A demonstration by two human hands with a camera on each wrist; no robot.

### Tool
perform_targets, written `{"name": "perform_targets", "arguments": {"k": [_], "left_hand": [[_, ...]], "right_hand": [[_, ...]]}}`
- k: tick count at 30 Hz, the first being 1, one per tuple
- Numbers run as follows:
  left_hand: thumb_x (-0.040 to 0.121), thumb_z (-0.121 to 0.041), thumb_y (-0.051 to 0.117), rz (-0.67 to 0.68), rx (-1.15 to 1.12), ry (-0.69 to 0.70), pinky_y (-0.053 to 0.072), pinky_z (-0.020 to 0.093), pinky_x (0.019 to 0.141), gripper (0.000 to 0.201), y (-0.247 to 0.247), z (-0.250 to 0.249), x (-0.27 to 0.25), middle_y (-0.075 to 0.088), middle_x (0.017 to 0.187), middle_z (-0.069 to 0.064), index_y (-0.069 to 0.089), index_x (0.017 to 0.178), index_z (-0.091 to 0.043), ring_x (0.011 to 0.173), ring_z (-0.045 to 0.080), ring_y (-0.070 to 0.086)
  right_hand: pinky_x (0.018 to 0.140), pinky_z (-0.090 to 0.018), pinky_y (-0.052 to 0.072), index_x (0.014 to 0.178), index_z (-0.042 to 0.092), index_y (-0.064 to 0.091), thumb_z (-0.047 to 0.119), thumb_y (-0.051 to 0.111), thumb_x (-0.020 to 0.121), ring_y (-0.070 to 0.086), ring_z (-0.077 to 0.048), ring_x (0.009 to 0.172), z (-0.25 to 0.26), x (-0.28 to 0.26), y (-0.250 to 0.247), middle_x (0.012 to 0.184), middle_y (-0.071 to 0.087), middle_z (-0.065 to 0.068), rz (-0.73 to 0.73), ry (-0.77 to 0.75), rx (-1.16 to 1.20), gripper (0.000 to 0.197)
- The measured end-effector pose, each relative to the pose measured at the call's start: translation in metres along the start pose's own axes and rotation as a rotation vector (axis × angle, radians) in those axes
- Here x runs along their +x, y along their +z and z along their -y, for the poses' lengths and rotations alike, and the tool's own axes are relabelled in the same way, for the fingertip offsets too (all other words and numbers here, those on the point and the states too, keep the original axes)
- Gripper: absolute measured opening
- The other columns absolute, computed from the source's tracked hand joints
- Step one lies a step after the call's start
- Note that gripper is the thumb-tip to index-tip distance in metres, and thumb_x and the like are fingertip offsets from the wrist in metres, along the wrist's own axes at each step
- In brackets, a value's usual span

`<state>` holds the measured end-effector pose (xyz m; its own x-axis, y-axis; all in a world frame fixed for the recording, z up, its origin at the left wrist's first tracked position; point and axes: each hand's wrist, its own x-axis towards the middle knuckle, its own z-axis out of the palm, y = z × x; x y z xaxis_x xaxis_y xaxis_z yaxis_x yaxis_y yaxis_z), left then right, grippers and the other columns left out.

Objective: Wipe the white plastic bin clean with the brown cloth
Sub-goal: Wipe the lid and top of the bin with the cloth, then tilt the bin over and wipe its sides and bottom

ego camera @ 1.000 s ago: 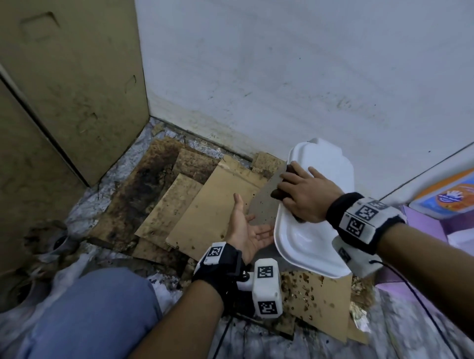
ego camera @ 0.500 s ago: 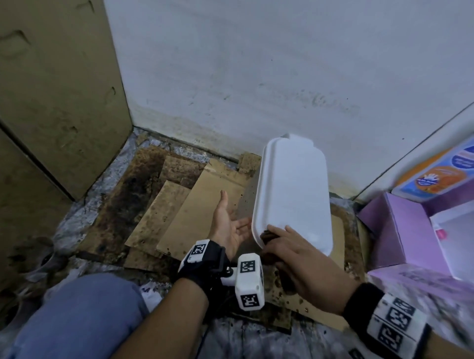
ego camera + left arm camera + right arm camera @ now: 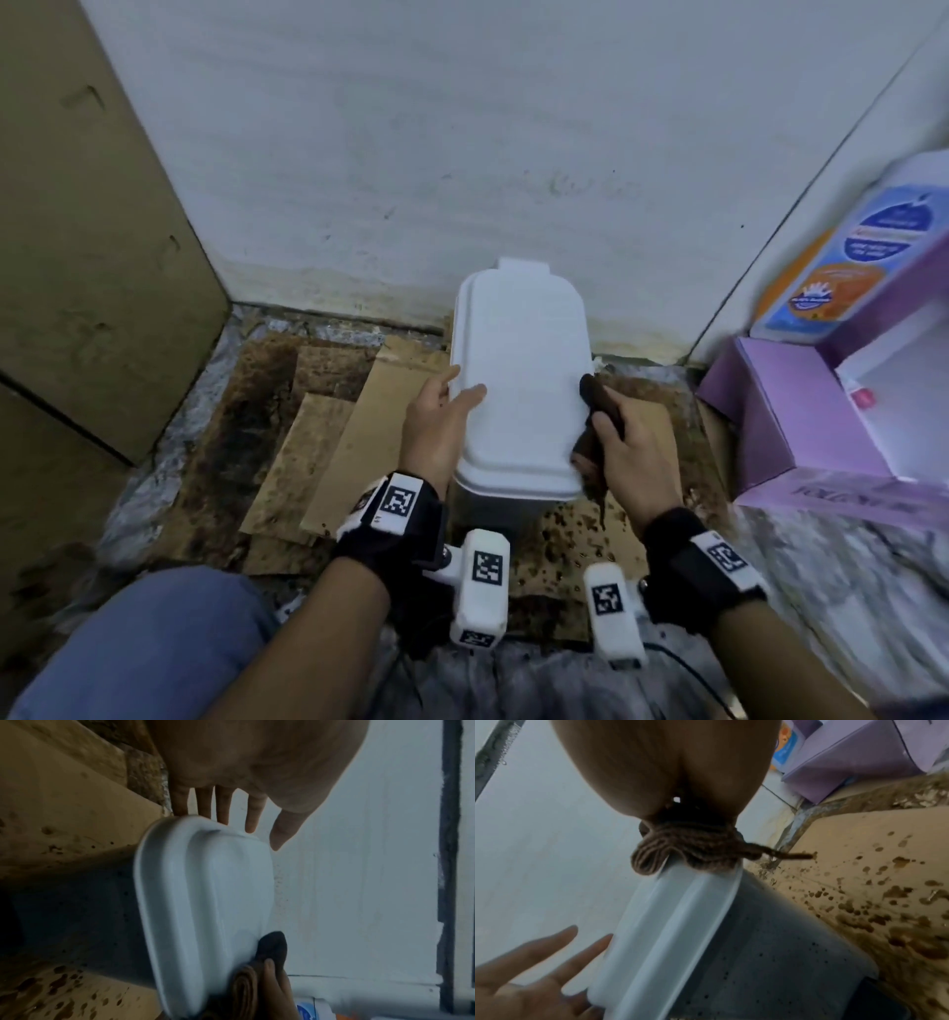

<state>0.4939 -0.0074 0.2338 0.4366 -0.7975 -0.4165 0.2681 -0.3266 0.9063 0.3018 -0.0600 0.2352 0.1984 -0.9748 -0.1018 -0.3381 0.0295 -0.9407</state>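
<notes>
The white plastic bin (image 3: 518,370) stands on the floor against the wall, its lid lying flat on the grey speckled body. My left hand (image 3: 445,403) is open, its straight fingers against the lid's left edge (image 3: 205,892). My right hand (image 3: 616,442) grips the bunched brown cloth (image 3: 598,406) and holds it against the lid's right edge. In the right wrist view the cloth (image 3: 687,850) sits on the lid rim (image 3: 675,923), with the left hand (image 3: 552,953) spread on the other side. In the left wrist view the cloth (image 3: 272,945) shows at the lid's far edge.
Stained cardboard sheets (image 3: 328,447) cover the wet floor around the bin. A tall brown cardboard box (image 3: 87,257) stands at the left. Purple boxes (image 3: 791,411) and a blue-orange package (image 3: 832,267) fill the right corner. My knee in blue jeans (image 3: 154,642) is at lower left.
The lid, tilted up before, now lies flat on the bin. My right hand with the cloth went from the lid's front to its right edge. My left hand came onto the left edge.
</notes>
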Motion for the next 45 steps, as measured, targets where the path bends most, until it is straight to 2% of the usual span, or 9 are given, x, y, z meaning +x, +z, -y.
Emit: {"name": "perform_targets", "arguments": {"k": [7, 12, 15, 21, 23, 25, 28, 33, 45], "left_hand": [[0.064, -0.060, 0.062, -0.123, 0.352, 0.131, 0.044, 0.051, 0.107, 0.087, 0.005, 0.003, 0.004, 0.052, 0.142, 0.003, 0.047, 0.144, -0.026, 0.128, 0.028, 0.051], [0.058, -0.072, 0.067, -0.227, 0.525, 0.157, 0.049, 0.052, 0.101, 0.093, -0.016, 0.015, 0.021, 0.058, 0.137, -0.001, 0.049, 0.138, -0.026, 0.125, 0.027, 0.056], [0.060, -0.073, 0.065, -0.252, 0.615, 0.180, 0.050, 0.052, 0.098, 0.086, -0.033, 0.011, 0.025, 0.059, 0.131, 0.000, 0.055, 0.129, -0.022, 0.118, 0.027, 0.058], [0.055, -0.088, 0.065, -0.245, 0.596, 0.163, 0.036, 0.057, 0.112, 0.110, -0.060, 0.005, 0.029, 0.041, 0.153, 0.002, 0.042, 0.146, -0.033, 0.137, 0.030, 0.042], [0.056, -0.088, 0.059, -0.266, 0.657, 0.156, 0.023, 0.060, 0.118, 0.115, -0.060, 0.004, 0.028, 0.017, 0.166, -0.002, 0.026, 0.156, -0.041, 0.150, 0.027, 0.024], [0.055, -0.088, 0.056, -0.272, 0.659, 0.159, 0.020, 0.062, 0.118, 0.112, -0.063, 0.004, 0.031, 0.012, 0.167, -0.006, 0.028, 0.154, -0.044, 0.151, 0.025, 0.020], [0.055, -0.084, 0.061, -0.287, 0.616, 0.174, 0.025, 0.060, 0.117, 0.110, -0.069, 0.008, 0.042, 0.026, 0.161, -0.006, 0.037, 0.150, -0.035, 0.147, 0.024, 0.030], [0.062, -0.083, 0.061, -0.342, 0.593, 0.210, 0.038, 0.056, 0.111, 0.102, -0.076, 0.012, 0.051, 0.043, 0.149, -0.001, 0.040, 0.144, -0.026, 0.132, 0.029, 0.047], [0.091, -0.044, 0.060, -0.301, 0.475, 0.255, 0.040, 0.054, 0.112, 0.061, -0.095, 0.008, 0.049, 0.043, 0.152, 0.000, 0.045, 0.149, -0.036, 0.133, 0.029, 0.049]], "right_hand": [[0.096, -0.030, 0.051, 0.135, 0.046, 0.047, 0.025, 0.043, 0.101, 0.046, -0.006, 0.128, -0.011, -0.012, 0.021, 0.144, 0.043, 0.020, 0.098, -0.009, 0.140, 0.041], [0.078, -0.003, 0.047, 0.140, 0.031, 0.047, 0.015, 0.042, 0.102, 0.045, 0.027, 0.107, 0.003, -0.020, 0.042, 0.152, 0.033, 0.016, 0.188, -0.053, 0.294, 0.042], [0.066, -0.006, 0.049, 0.141, 0.028, 0.045, 0.015, 0.043, 0.102, 0.059, 0.013, 0.096, 0.005, -0.025, 0.058, 0.141, 0.049, 0.007, 0.257, -0.027, 0.411, 0.042], [0.093, -0.013, 0.043, 0.135, 0.042, 0.038, 0.023, 0.041, 0.102, 0.048, 0.001, 0.119, -0.016, -0.020, 0.077, 0.128, 0.047, 0.026, 0.018, 0.064, 0.500, 0.038], [0.080, -0.004, 0.044, 0.139, 0.040, 0.034, 0.024, 0.040, 0.103, 0.049, 0.000, 0.117, -0.025, -0.015, 0.084, 0.125, 0.045, 0.027, 0.017, 0.105, 0.503, 0.040], [0.093, -0.009, 0.043, 0.144, 0.034, 0.033, 0.025, 0.039, 0.103, 0.044, -0.005, 0.129, -0.030, -0.012, 0.100, 0.134, 0.044, 0.024, 0.079, 0.097, 0.424, 0.043], [0.118, -0.032, 0.025, 0.148, 0.039, 0.024, 0.037, 0.035, 0.103, 0.022, -0.006, 0.144, -0.030, -0.015, 0.132, 0.153, 0.028, 0.019, 0.173, 0.033, 0.331, 0.047], [0.121, -0.035, -0.005, 0.149, 0.037, 0.004, 0.040, 0.018, 0.104, -0.016, -0.003, 0.145, -0.022, -0.016, 0.164, 0.159, -0.005, 0.017, 0.277, -0.065, 0.196, 0.048], [0.121, -0.044, -0.001, 0.146, 0.041, -0.004, 0.048, 0.009, 0.097, -0.016, -0.010, 0.147, -0.091, 0.008, 0.184, 0.158, -0.012, 0.014, 0.190, -0.059, -0.158, 0.051]]}}
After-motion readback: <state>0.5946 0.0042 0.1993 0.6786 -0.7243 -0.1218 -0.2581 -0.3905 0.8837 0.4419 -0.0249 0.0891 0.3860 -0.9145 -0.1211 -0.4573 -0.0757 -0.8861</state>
